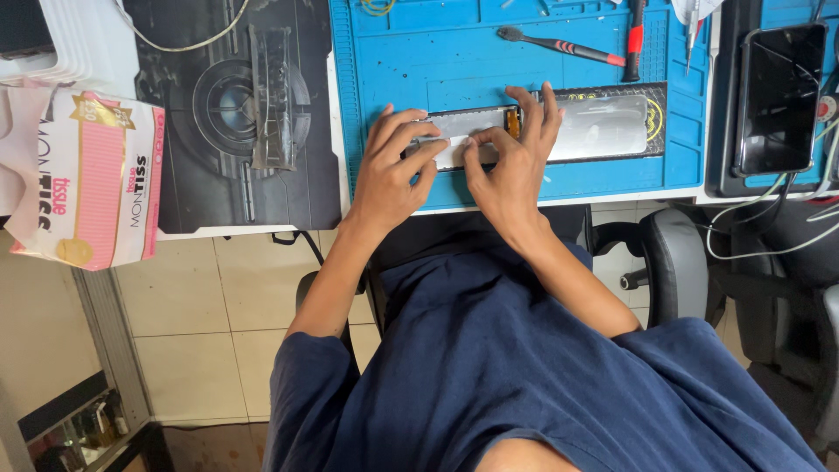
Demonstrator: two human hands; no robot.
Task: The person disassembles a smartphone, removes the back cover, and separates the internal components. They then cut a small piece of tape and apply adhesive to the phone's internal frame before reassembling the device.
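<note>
1. My left hand (395, 170) presses spread fingertips onto the near end of the phone screen panel (577, 129), no pinching grip.
2. My right hand (511, 162) lies just beside it, fingers splayed flat on the same panel.
3. The panel stretches away rightward from both hands on the blue repair mat (437, 61) covering the tabletop.
4. A brush (559, 44) lies beyond my fingertips.

Glossy glass phone screen (559, 131); matt blue rubbery mat (454, 61); glossy tissue pack (92, 179).

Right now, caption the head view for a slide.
Both hands, left hand and right hand, press on a phone screen panel lying on a blue work mat.
</note>
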